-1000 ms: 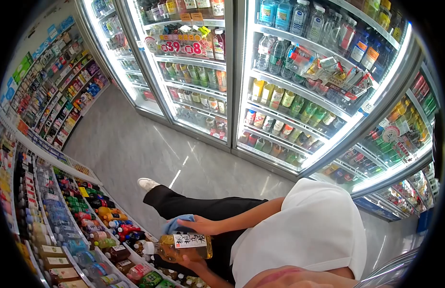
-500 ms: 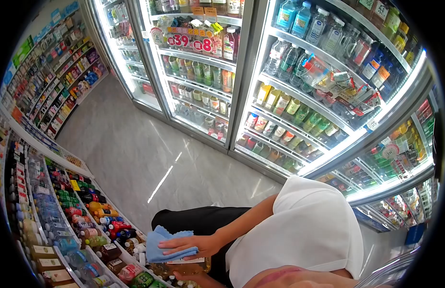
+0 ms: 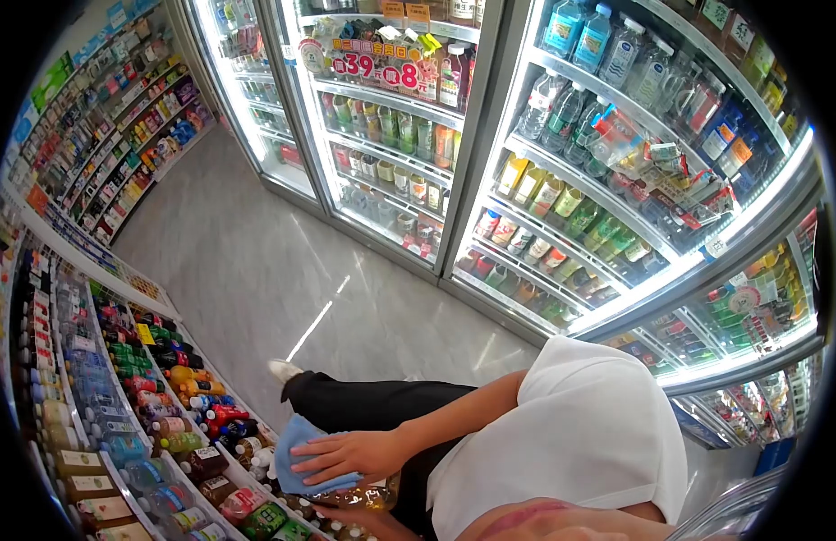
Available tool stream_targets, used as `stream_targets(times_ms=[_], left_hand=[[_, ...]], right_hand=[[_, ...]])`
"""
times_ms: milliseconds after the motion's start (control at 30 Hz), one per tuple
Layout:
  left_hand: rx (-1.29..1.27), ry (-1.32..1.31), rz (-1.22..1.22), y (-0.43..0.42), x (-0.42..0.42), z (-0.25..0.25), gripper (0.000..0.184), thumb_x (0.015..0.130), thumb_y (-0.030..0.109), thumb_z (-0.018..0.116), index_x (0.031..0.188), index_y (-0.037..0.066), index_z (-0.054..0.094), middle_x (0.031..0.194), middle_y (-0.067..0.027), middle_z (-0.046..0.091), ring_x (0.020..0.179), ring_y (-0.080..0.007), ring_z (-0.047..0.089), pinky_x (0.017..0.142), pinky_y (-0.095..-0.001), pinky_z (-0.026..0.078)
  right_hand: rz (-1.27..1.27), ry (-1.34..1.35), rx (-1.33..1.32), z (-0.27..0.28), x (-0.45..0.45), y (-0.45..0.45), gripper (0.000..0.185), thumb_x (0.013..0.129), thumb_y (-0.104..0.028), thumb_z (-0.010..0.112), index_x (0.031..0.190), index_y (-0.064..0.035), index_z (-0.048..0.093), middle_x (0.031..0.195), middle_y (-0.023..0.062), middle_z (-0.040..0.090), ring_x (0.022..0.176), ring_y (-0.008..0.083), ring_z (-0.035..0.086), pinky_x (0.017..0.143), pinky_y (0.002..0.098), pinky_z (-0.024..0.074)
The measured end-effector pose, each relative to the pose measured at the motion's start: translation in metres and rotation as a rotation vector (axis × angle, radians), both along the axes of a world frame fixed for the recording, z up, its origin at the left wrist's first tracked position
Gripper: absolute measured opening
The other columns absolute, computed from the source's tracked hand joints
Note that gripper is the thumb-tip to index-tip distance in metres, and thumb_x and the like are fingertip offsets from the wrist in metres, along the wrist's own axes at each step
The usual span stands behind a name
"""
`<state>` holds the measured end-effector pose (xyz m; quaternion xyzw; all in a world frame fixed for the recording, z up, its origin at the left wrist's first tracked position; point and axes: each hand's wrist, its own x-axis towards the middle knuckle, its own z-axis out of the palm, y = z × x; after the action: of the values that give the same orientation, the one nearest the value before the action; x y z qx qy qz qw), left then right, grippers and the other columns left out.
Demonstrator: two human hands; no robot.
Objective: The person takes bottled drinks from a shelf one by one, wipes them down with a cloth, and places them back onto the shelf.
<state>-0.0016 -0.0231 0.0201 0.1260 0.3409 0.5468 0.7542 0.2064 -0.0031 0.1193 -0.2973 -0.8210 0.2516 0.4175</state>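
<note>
My right hand (image 3: 350,453) presses a light blue cloth (image 3: 296,464) against a clear bottle of amber liquid (image 3: 382,491), fingers spread over the fabric. Below it, my left hand (image 3: 368,521) supports that bottle from underneath; its fingers are partly hidden by the bottle. The cloth covers one end of the bottle. Both hands are beside a slanted shelf (image 3: 179,460) filled with rows of drink bottles, among them a red-labelled bottle (image 3: 240,502) and a green-labelled bottle (image 3: 265,520).
Glass-door drink fridges (image 3: 459,180) line the far side, with a price sign (image 3: 382,65) on one door. Grey floor (image 3: 256,261) lies between them and the bottle shelf. More stocked shelves (image 3: 120,117) stand at the back left. My shoe (image 3: 284,370) rests near the shelf.
The view has shifted slightly, and a shoe now shows at the end of my leg. My right hand and the cloth have slid a little over the bottle, which my left hand still holds.
</note>
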Motion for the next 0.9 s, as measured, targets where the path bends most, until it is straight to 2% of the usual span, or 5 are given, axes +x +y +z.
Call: stream_targets(times_ms=[333, 467, 700, 800, 900], left_hand=[[0.015, -0.005, -0.037, 0.004, 0.010, -0.014, 0.072, 0.100, 0.058, 0.036, 0.154, 0.010, 0.032, 0.157, -0.0114, 0.032, 0.141, -0.0275, 0.037, 0.114, -0.0451, 0.033], [0.014, -0.007, -0.032, 0.005, 0.009, -0.015, 0.072, 0.100, 0.058, 0.036, 0.154, 0.011, 0.032, 0.157, -0.0112, 0.032, 0.141, -0.0274, 0.037, 0.114, -0.0451, 0.032], [0.007, -0.044, 0.061, 0.007, -0.003, -0.031, 0.071, 0.100, 0.058, 0.036, 0.154, 0.011, 0.032, 0.157, -0.0109, 0.032, 0.142, -0.0273, 0.036, 0.114, -0.0452, 0.032], [-0.037, -0.268, 0.005, 0.009, -0.008, -0.028, 0.065, 0.102, 0.055, 0.038, 0.154, 0.016, 0.034, 0.158, -0.0103, 0.033, 0.141, -0.0296, 0.038, 0.113, -0.0455, 0.035], [0.107, -0.241, -0.067, 0.006, -0.015, -0.055, 0.066, 0.102, 0.057, 0.037, 0.153, 0.015, 0.035, 0.154, -0.0116, 0.039, 0.139, -0.0316, 0.041, 0.113, -0.0468, 0.036]], right_hand=[[0.053, -0.196, 0.108, -0.049, -0.017, -0.031, 0.065, 0.085, -0.027, 0.071, 0.143, -0.0075, 0.049, 0.158, 0.0147, 0.034, 0.151, 0.0352, 0.020, 0.121, 0.0528, 0.0167], [0.069, -0.250, 0.032, -0.050, -0.019, -0.032, 0.061, 0.089, -0.032, 0.066, 0.143, -0.0076, 0.049, 0.156, 0.0145, 0.037, 0.150, 0.0336, 0.022, 0.120, 0.0534, 0.0168], [0.003, -0.276, -0.011, -0.041, -0.038, 0.012, 0.066, 0.087, -0.029, 0.065, 0.147, -0.0107, 0.045, 0.157, 0.0134, 0.036, 0.150, 0.0317, 0.022, 0.122, 0.0520, 0.0147], [-0.001, -0.283, -0.049, -0.052, -0.044, 0.014, 0.079, 0.080, -0.023, 0.070, 0.152, -0.0139, 0.039, 0.162, 0.0114, 0.027, 0.152, 0.0309, 0.016, 0.123, 0.0531, 0.0117], [0.053, -0.407, -0.074, -0.037, -0.041, -0.003, 0.080, 0.081, -0.020, 0.070, 0.153, -0.0159, 0.036, 0.163, 0.0104, 0.026, 0.152, 0.0300, 0.017, 0.123, 0.0523, 0.0114]])
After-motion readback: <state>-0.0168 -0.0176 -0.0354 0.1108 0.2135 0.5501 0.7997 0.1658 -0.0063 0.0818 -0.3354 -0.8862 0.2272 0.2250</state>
